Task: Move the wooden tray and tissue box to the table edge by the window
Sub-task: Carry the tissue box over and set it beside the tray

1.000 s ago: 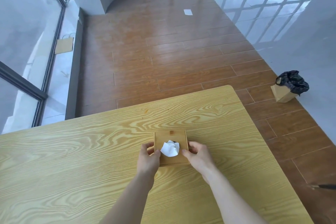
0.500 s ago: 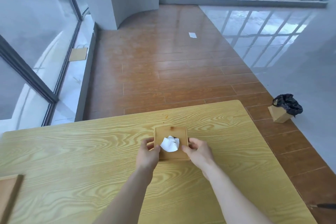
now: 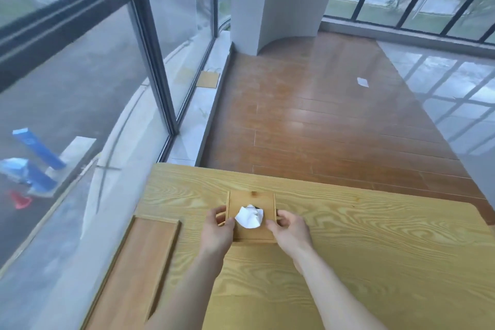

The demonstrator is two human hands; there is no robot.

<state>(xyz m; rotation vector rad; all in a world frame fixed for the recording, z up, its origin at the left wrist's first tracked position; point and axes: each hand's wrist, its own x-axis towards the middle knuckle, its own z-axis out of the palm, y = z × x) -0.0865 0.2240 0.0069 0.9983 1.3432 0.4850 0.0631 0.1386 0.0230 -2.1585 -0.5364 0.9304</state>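
A square wooden tissue box (image 3: pixel 251 199) with a white tissue (image 3: pixel 249 217) poking out of its top is held over the yellow wooden table (image 3: pixel 348 244). My left hand (image 3: pixel 217 233) grips the box's left side and my right hand (image 3: pixel 290 232) grips its right side. Whether the box touches the table I cannot tell. A long flat wooden tray (image 3: pixel 134 270) lies along the table's left edge, right next to the window (image 3: pixel 80 88), a hand's width left of the box.
The table's far edge (image 3: pixel 294 181) runs just beyond the box, with brown wooden floor (image 3: pixel 321 115) behind it. A white pillar (image 3: pixel 267 2) stands at the back. A scrap of paper (image 3: pixel 363 82) lies on the floor.
The view has swung left toward the window. Both hands have carried the tissue box leftward along the table. The wooden tray at the window edge has come fully into view.
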